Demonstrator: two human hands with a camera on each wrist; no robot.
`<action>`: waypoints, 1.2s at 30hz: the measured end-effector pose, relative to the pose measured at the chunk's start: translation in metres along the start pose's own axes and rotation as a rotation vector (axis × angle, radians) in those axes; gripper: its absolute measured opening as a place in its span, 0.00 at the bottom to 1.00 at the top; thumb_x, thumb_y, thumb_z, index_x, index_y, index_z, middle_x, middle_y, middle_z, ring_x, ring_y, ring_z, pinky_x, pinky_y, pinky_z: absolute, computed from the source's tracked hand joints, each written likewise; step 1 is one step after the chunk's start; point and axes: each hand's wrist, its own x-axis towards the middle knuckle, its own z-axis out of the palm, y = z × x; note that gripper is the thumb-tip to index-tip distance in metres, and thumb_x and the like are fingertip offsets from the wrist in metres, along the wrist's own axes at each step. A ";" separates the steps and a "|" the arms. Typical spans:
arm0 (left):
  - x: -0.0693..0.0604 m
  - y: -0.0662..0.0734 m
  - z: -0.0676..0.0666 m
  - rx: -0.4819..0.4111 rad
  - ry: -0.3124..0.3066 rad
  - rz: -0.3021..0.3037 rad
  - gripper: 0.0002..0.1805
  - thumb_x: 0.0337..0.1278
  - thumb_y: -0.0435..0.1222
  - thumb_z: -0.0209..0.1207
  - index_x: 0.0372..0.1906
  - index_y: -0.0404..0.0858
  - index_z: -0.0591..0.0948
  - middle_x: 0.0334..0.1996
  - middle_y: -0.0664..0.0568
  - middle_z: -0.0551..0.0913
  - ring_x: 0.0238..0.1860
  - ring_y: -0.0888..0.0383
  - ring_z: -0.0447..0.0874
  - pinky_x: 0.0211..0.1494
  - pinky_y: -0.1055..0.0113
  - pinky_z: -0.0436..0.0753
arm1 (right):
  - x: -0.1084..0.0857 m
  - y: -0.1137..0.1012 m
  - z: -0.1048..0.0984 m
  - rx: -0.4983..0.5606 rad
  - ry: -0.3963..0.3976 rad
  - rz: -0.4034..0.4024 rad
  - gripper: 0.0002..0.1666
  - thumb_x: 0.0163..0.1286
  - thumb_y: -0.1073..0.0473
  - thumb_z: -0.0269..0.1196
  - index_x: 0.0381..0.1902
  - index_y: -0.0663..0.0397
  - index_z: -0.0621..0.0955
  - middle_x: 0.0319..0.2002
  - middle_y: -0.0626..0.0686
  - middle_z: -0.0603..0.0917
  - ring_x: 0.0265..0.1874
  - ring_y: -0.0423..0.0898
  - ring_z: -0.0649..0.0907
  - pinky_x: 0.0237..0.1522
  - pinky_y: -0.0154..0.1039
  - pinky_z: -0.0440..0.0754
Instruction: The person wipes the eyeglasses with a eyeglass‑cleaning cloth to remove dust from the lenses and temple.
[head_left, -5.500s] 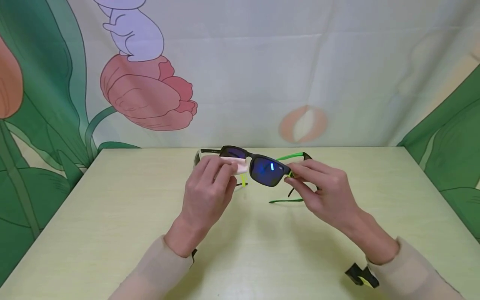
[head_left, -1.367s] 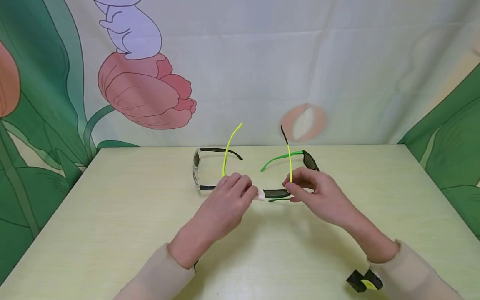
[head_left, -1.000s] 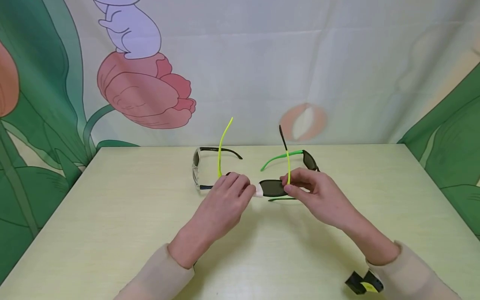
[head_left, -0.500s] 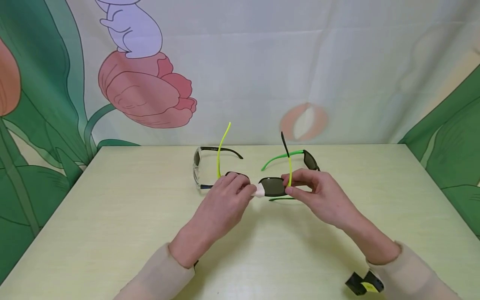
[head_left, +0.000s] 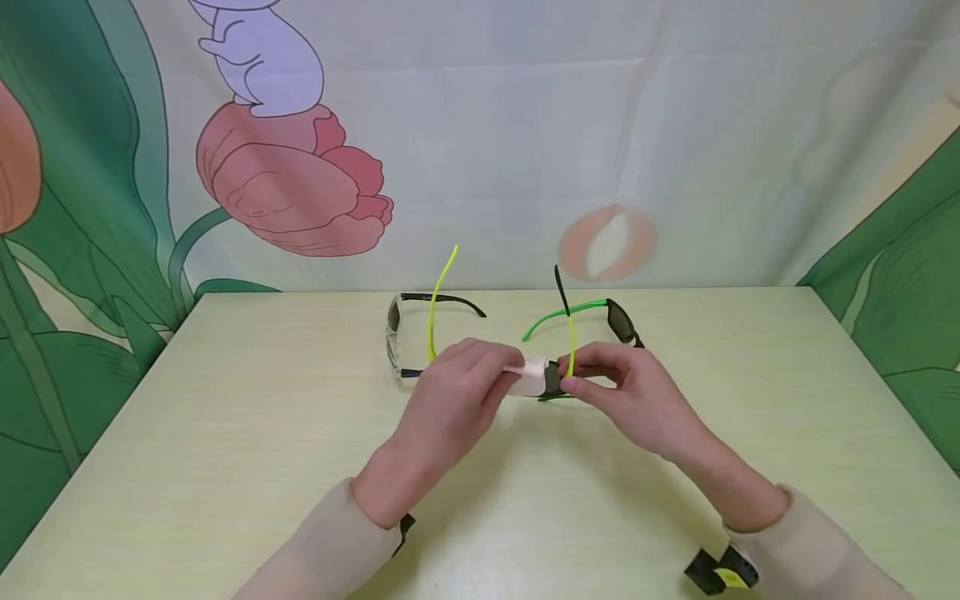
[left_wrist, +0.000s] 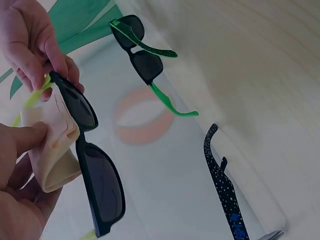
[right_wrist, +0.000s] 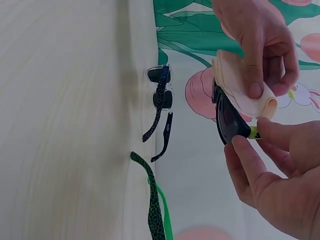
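The right hand (head_left: 633,396) pinches the black-framed sunglasses with yellow-green arms (left_wrist: 103,182) by one hinge corner above the pale wooden table (head_left: 225,433), probably to leave the lens free. The left hand (head_left: 461,404), thumb and fingers closed on a folded pale-pink cloth (left_wrist: 52,145), holds it against that lens (the open arms point away, presumably giving access to the inner side).

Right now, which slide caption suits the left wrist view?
Folded cloth in the left grip against black sunglasses in the right grip; green-armed sunglasses behind.
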 end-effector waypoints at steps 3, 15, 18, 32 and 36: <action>0.000 0.002 0.005 0.007 -0.036 0.029 0.10 0.57 0.27 0.72 0.41 0.37 0.82 0.39 0.52 0.86 0.43 0.54 0.86 0.50 0.64 0.84 | 0.000 -0.001 0.002 -0.007 0.007 0.003 0.06 0.69 0.67 0.69 0.44 0.57 0.87 0.41 0.51 0.88 0.43 0.48 0.87 0.51 0.40 0.85; -0.007 0.010 0.010 0.217 -0.256 0.083 0.16 0.64 0.36 0.68 0.54 0.35 0.84 0.50 0.48 0.86 0.56 0.49 0.81 0.62 0.56 0.77 | 0.002 -0.002 0.005 -0.044 0.034 0.007 0.06 0.70 0.65 0.69 0.45 0.57 0.86 0.42 0.50 0.88 0.45 0.46 0.87 0.48 0.38 0.85; -0.008 0.012 0.009 0.320 -0.300 0.076 0.20 0.66 0.39 0.67 0.59 0.35 0.83 0.56 0.46 0.84 0.61 0.48 0.77 0.65 0.54 0.74 | 0.002 -0.002 0.006 -0.024 0.034 0.006 0.07 0.70 0.67 0.69 0.45 0.59 0.85 0.43 0.52 0.88 0.44 0.47 0.87 0.48 0.38 0.86; -0.002 0.018 0.008 0.444 -0.441 0.039 0.23 0.68 0.36 0.61 0.65 0.33 0.79 0.53 0.46 0.76 0.56 0.48 0.71 0.59 0.57 0.74 | 0.001 0.001 0.009 0.029 0.021 -0.016 0.08 0.70 0.69 0.68 0.46 0.62 0.84 0.45 0.55 0.87 0.45 0.50 0.86 0.49 0.39 0.86; -0.002 0.017 0.008 0.456 -0.429 0.063 0.22 0.65 0.30 0.63 0.64 0.34 0.80 0.51 0.47 0.77 0.55 0.49 0.72 0.57 0.58 0.76 | 0.001 0.001 0.008 0.043 0.010 -0.023 0.09 0.70 0.70 0.67 0.47 0.63 0.84 0.46 0.56 0.86 0.45 0.50 0.86 0.49 0.39 0.86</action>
